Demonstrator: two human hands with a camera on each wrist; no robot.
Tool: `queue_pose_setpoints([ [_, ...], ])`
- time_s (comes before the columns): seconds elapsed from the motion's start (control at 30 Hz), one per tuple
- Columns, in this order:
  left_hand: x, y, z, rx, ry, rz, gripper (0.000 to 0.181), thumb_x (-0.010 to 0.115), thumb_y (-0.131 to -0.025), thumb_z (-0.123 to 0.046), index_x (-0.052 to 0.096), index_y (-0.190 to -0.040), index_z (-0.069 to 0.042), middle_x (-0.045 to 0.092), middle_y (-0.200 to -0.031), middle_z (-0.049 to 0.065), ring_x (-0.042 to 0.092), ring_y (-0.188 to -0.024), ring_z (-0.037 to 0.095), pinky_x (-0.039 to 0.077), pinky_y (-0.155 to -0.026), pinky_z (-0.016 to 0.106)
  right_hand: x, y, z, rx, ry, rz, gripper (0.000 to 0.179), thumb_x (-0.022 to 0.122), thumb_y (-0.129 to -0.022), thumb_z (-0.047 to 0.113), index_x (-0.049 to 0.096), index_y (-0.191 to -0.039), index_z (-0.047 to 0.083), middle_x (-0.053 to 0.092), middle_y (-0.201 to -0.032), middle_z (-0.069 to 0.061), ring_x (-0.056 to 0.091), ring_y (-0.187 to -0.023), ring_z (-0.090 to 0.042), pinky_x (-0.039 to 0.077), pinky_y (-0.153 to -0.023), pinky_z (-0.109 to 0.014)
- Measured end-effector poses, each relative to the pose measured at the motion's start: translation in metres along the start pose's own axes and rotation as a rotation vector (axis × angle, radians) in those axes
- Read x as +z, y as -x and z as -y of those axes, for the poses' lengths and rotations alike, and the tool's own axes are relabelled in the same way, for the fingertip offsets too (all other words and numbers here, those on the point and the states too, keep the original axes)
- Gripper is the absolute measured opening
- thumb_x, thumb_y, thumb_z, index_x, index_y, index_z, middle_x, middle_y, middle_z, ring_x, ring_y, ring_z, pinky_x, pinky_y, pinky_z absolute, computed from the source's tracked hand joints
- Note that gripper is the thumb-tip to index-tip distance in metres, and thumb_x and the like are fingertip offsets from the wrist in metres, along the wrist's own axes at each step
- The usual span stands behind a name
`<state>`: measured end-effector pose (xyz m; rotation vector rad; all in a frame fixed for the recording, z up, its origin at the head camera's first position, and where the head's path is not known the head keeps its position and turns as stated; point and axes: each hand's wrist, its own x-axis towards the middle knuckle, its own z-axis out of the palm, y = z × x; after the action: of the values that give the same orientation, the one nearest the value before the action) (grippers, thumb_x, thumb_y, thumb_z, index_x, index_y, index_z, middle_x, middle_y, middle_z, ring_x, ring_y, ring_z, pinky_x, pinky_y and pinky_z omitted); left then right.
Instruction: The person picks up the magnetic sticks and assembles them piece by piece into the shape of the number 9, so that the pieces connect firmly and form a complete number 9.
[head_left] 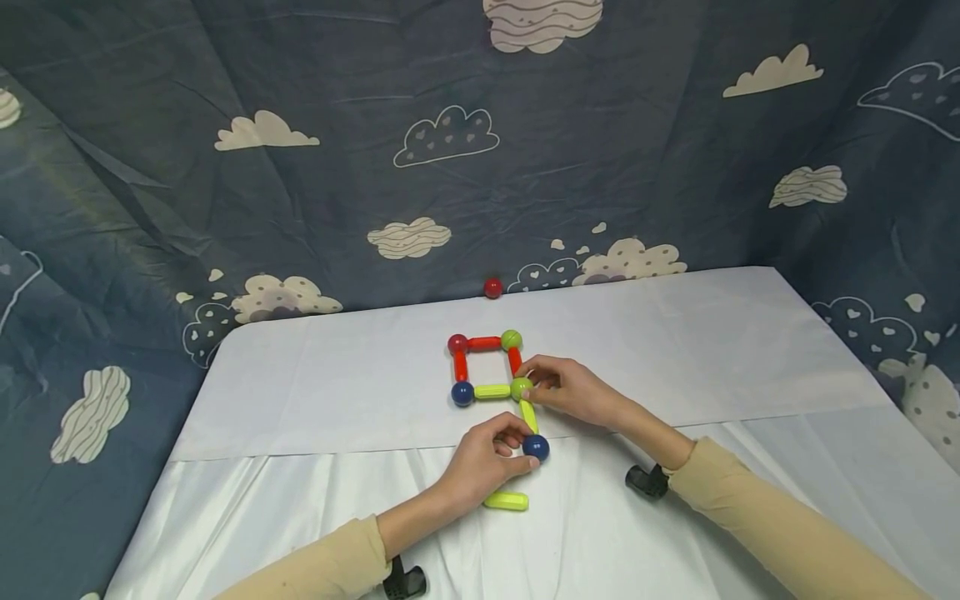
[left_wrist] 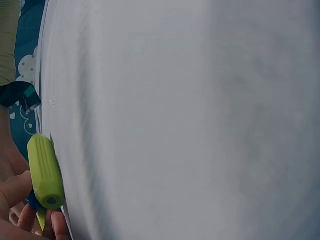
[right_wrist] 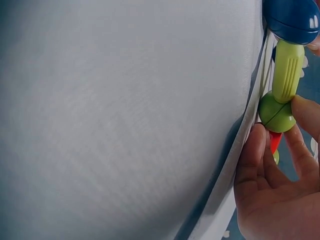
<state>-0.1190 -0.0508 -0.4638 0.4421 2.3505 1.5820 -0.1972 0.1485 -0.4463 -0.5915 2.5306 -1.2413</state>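
On the white cloth lies a square of magnetic building sticks and balls. Its near right corner is a green ball (head_left: 519, 388), which my right hand (head_left: 576, 392) pinches between thumb and fingers. From that ball a yellow-green stick (right_wrist: 288, 72) runs toward me to a blue ball (head_left: 536, 448). My left hand (head_left: 480, 467) holds this blue ball between thumb and fingertips. A loose yellow-green stick (head_left: 507, 501) lies just below the left hand; in the left wrist view it hides most of the blue ball.
The square's other corners are a red ball (head_left: 457, 343), a second green ball (head_left: 512, 339) and another blue ball (head_left: 462, 393). Red sticks and a yellow-green stick (head_left: 492, 391) join them. A separate red ball (head_left: 492, 287) sits at the table's back edge, by the dark cloud-patterned curtain (head_left: 360, 183).
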Motion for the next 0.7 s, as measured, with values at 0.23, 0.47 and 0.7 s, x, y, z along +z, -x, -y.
queue_pose_setpoints([
  [0.23, 0.0009, 0.0006, 0.0002, -0.002, -0.007, -0.004, 0.027, 0.081, -0.082, -0.012, 0.067, -0.105, -0.017, 0.06, -0.093, -0.006, 0.057, -0.09, 0.016, 0.049, -0.079, 0.024, 0.0003, 0.0001, 0.0, 0.001, 0.002, -0.006, 0.029, 0.072, -0.091, 0.017, 0.066, -0.119, 0.018, 0.064, -0.108, -0.001, 0.057, -0.094, -0.02, 0.049, -0.085, -0.035],
  [0.47, 0.0007, 0.0012, -0.0015, -0.001, -0.011, -0.007, 0.027, 0.08, -0.081, -0.011, 0.067, -0.105, -0.017, 0.06, -0.093, -0.006, 0.057, -0.09, 0.016, 0.049, -0.079, 0.024, 0.0, 0.0004, 0.0, -0.002, -0.012, -0.003, 0.029, 0.072, -0.091, 0.015, 0.066, -0.119, 0.017, 0.065, -0.107, -0.001, 0.057, -0.092, -0.02, 0.049, -0.084, -0.035],
  [0.7, -0.0044, 0.0029, -0.0021, 0.025, 0.006, 0.011, 0.029, 0.079, -0.083, -0.011, 0.066, -0.109, -0.013, 0.063, -0.098, -0.004, 0.058, -0.094, 0.018, 0.049, -0.083, 0.026, -0.0008, 0.0002, -0.0003, -0.008, -0.035, 0.005, 0.029, 0.072, -0.09, 0.014, 0.066, -0.118, 0.016, 0.065, -0.107, -0.002, 0.058, -0.092, -0.02, 0.049, -0.084, -0.036],
])
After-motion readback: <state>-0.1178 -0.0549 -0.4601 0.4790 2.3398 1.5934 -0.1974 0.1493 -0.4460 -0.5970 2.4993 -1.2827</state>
